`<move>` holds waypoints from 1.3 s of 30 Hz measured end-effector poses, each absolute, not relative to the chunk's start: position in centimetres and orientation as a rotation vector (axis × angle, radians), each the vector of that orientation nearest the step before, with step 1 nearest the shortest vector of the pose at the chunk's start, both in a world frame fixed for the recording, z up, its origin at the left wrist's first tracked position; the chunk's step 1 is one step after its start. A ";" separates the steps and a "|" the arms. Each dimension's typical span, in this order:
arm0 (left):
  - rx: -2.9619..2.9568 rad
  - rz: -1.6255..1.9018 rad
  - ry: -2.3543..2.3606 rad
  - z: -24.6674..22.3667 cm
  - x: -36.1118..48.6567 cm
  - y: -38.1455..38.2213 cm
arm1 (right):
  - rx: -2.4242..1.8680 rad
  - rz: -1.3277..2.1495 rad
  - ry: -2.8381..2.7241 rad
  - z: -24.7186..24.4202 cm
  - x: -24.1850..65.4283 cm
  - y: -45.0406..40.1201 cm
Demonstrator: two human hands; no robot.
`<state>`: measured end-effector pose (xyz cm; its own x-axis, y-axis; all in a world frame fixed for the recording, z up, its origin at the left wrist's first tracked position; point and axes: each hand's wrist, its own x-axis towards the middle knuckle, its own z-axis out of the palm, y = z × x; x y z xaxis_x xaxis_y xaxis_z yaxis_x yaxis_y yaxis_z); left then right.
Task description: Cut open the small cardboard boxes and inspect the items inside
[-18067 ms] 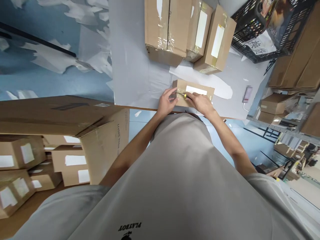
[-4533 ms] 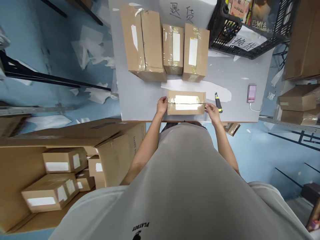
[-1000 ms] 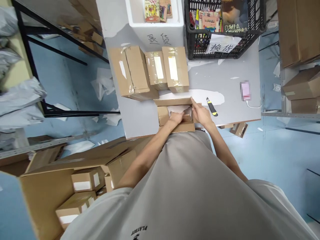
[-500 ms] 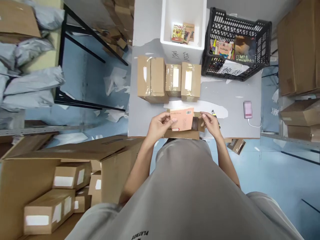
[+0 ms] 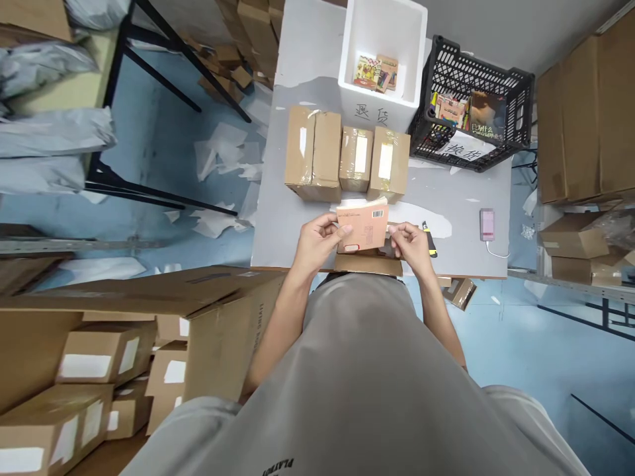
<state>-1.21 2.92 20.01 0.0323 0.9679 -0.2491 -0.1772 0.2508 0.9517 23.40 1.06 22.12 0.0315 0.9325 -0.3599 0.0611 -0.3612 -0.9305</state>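
Observation:
A salmon-pink book [image 5: 364, 227] with a barcode on its cover is held above an open cardboard box [image 5: 368, 265] at the table's near edge. My left hand [image 5: 317, 243] grips the book's left side, thumb on top of the cover. At the book's right edge, my right hand [image 5: 411, 246] has its fingers closed, seemingly pinching that edge; the exact contact is partly hidden. Cream page edges show along the top of the book. Just right of my right hand lies a black and yellow box cutter [image 5: 429, 240].
Taped cardboard boxes [image 5: 313, 149] stand beyond the book. Behind them are a white foam bin [image 5: 381, 109] and a black plastic crate [image 5: 471, 106], both holding books. A phone [image 5: 487, 225] on a cable lies right. A large carton [image 5: 223, 350] of parcels stands at lower left.
The book has risen slightly away from the box and its pages now show at the top. My right hand has moved left to the book's edge. The whole view has shifted a little.

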 end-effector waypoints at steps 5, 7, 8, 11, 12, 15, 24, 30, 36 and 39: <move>1.184 1.178 1.123 19.4 -2.5 3.0 | -1.528 1.574 -0.906 22.1 21.8 -0.3; 1.302 1.164 1.080 19.4 -2.9 2.8 | -1.494 1.589 -0.843 21.8 21.1 -0.6; 1.344 1.152 1.060 19.4 -3.2 2.7 | -1.481 1.583 -0.812 21.7 20.8 -0.7; 1.384 1.125 1.014 19.2 -3.9 2.3 | -1.459 1.527 -0.738 21.3 19.8 -1.1; 1.361 1.133 1.014 19.0 -4.1 2.3 | -1.455 1.500 -0.724 21.3 19.4 -1.3; 1.192 1.163 1.038 18.1 -4.8 2.4 | -1.448 1.408 -0.715 21.2 18.5 -1.9; 0.799 1.033 1.065 16.3 -4.3 2.2 | -1.533 1.303 -0.787 20.7 17.4 -3.1; 0.642 1.064 1.122 16.4 -2.5 1.2 | -1.510 1.378 -0.899 21.3 19.4 -1.9; 0.625 1.093 1.225 16.2 -0.5 0.1 | -1.557 1.444 -0.970 20.9 21.8 -0.8; 0.663 1.120 1.265 16.2 0.8 -0.4 | -1.533 1.486 -1.007 20.5 23.3 -0.5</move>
